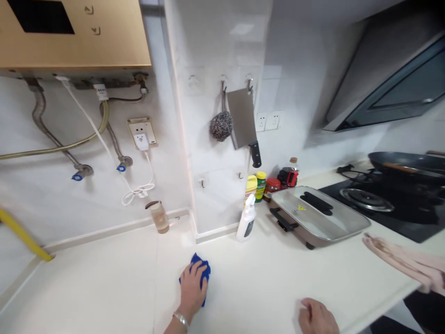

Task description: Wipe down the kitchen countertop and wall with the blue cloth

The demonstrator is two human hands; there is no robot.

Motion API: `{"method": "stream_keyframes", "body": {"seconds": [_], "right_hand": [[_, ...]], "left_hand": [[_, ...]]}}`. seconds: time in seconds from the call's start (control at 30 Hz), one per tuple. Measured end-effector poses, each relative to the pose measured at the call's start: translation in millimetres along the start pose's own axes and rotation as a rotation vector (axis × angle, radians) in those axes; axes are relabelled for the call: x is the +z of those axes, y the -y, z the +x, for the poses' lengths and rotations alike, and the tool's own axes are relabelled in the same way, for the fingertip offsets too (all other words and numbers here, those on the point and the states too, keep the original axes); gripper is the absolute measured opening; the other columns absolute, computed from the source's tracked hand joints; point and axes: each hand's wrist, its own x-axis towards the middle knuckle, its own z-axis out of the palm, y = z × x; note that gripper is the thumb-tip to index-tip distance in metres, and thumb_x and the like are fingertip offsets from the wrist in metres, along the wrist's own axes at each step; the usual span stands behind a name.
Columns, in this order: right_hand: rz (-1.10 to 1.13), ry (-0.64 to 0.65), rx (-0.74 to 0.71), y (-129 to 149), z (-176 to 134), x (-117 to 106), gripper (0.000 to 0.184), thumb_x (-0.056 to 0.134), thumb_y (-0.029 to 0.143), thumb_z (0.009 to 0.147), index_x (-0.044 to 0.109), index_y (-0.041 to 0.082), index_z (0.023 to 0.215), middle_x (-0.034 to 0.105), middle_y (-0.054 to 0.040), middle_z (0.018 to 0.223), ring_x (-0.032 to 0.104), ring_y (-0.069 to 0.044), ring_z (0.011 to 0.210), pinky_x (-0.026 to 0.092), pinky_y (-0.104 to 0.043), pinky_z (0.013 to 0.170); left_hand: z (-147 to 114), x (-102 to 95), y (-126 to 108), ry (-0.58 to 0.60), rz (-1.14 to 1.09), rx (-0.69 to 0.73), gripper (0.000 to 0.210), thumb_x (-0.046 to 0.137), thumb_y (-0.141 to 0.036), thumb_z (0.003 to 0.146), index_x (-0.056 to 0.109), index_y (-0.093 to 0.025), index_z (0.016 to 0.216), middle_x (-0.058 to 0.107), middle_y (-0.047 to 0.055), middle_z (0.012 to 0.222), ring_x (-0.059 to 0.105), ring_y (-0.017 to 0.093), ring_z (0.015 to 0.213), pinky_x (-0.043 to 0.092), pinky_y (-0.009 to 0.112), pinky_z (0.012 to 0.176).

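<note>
My left hand (192, 288), with a silver bracelet at the wrist, presses a crumpled blue cloth (205, 270) flat against the white countertop (114, 283). Its fingers are bent over the cloth, whose edges stick out around them. At the bottom right, my right hand (318, 317) rests by the counter with its fingers curled in, and nothing shows in it. A white spray bottle (246, 218) stands upright by the wall corner, beyond the cloth. To the left of that corner is a clear brownish cup or bottle (160, 218) against the wall.
An electric pan with a glass lid (320, 213) sits right of the spray bottle, before several jars (260, 185). Farther right are a hob (410, 204), a wok (406, 162) and a pink cloth (403, 260). A cleaver (242, 118) and steel scourer (221, 125) hang above.
</note>
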Motion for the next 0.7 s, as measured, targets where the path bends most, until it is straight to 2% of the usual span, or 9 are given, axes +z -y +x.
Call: {"method": "stream_keyframes", "body": {"seconds": [0.1, 0.17, 0.23, 0.27, 0.33, 0.43, 0.53, 0.6, 0.7], "right_hand": [[0.005, -0.005, 0.008, 8, -1, -3, 0.021, 0.04, 0.033, 0.087, 0.057, 0.02, 0.089, 0.066, -0.0098, 0.086, 0.059, -0.027, 0.077, 0.046, -0.042, 0.076], [0.013, -0.024, 0.012, 12, -1, -5, 0.02, 0.04, 0.032, 0.088, 0.056, 0.02, 0.089, 0.065, -0.0095, 0.087, 0.057, -0.025, 0.077, 0.045, -0.041, 0.077], [0.016, -0.043, 0.008, 14, -1, -5, 0.019, 0.04, 0.031, 0.088, 0.056, 0.02, 0.09, 0.064, -0.009, 0.088, 0.056, -0.025, 0.077, 0.044, -0.041, 0.077], [0.014, -0.048, 0.005, 14, -1, -5, 0.019, 0.04, 0.031, 0.088, 0.056, 0.02, 0.09, 0.063, -0.0088, 0.087, 0.056, -0.025, 0.077, 0.043, -0.041, 0.077], [0.006, -0.046, 0.001, 14, -1, -5, 0.018, 0.04, 0.029, 0.088, 0.056, 0.02, 0.091, 0.063, -0.0085, 0.088, 0.055, -0.025, 0.078, 0.043, -0.041, 0.077], [-0.006, -0.035, -0.002, 13, -3, -4, 0.016, 0.041, 0.027, 0.089, 0.055, 0.02, 0.092, 0.062, -0.0083, 0.089, 0.055, -0.025, 0.08, 0.042, -0.04, 0.077], [-0.017, -0.03, -0.006, 11, -4, -4, 0.016, 0.041, 0.026, 0.088, 0.055, 0.02, 0.093, 0.062, -0.0081, 0.09, 0.054, -0.025, 0.08, 0.042, -0.039, 0.077], [-0.028, -0.018, -0.01, 10, -4, -4, 0.016, 0.041, 0.026, 0.088, 0.055, 0.02, 0.094, 0.063, -0.0083, 0.092, 0.054, -0.024, 0.08, 0.042, -0.039, 0.077], [-0.051, 0.012, -0.024, 9, -4, -6, 0.017, 0.041, 0.027, 0.089, 0.055, 0.02, 0.095, 0.063, -0.0086, 0.092, 0.054, -0.025, 0.081, 0.042, -0.039, 0.077]], "left_hand": [[-29, -18.8, 1, 0.173, -0.121, 0.259, 0.046, 0.047, -0.018, 0.09, 0.062, -0.032, 0.13, 0.06, 0.003, 0.141, 0.049, 0.027, 0.132, 0.045, 0.053, 0.109], [-40, -36.6, 11, 0.298, -0.159, 0.413, 0.05, 0.047, -0.018, 0.089, 0.058, -0.036, 0.134, 0.057, 0.0, 0.145, 0.047, 0.026, 0.135, 0.043, 0.054, 0.113], [-48, -51.8, 28, 0.367, -0.136, 0.491, 0.058, 0.044, -0.014, 0.088, 0.053, -0.042, 0.138, 0.054, -0.004, 0.148, 0.046, 0.024, 0.138, 0.039, 0.055, 0.117], [-52, -56.3, 38, 0.366, -0.104, 0.5, 0.064, 0.042, -0.011, 0.087, 0.05, -0.044, 0.141, 0.052, -0.005, 0.15, 0.044, 0.024, 0.14, 0.037, 0.056, 0.118], [-62, -56.0, 54, 0.287, -0.019, 0.469, 0.076, 0.04, -0.005, 0.081, 0.043, -0.044, 0.146, 0.044, -0.005, 0.156, 0.039, 0.025, 0.144, 0.035, 0.056, 0.119], [-82, -36.2, 61, 0.063, 0.108, 0.316, 0.084, 0.041, -0.002, 0.077, 0.035, -0.039, 0.152, 0.037, -0.002, 0.161, 0.034, 0.028, 0.147, 0.038, 0.054, 0.118], [-98, -11.8, 43, -0.102, 0.203, 0.138, 0.074, 0.047, -0.011, 0.083, 0.037, -0.038, 0.152, 0.039, 0.003, 0.16, 0.033, 0.034, 0.146, 0.039, 0.059, 0.114], [-100, -2.7, 22, -0.161, 0.235, 0.06, 0.064, 0.053, -0.023, 0.087, 0.043, -0.037, 0.149, 0.04, 0.007, 0.159, 0.033, 0.039, 0.145, 0.036, 0.065, 0.111], [-90, 0.0, -7, -0.167, 0.223, 0.076, 0.056, 0.059, -0.035, 0.089, 0.049, -0.038, 0.144, 0.043, 0.008, 0.156, 0.035, 0.04, 0.143, 0.035, 0.066, 0.111]]}}
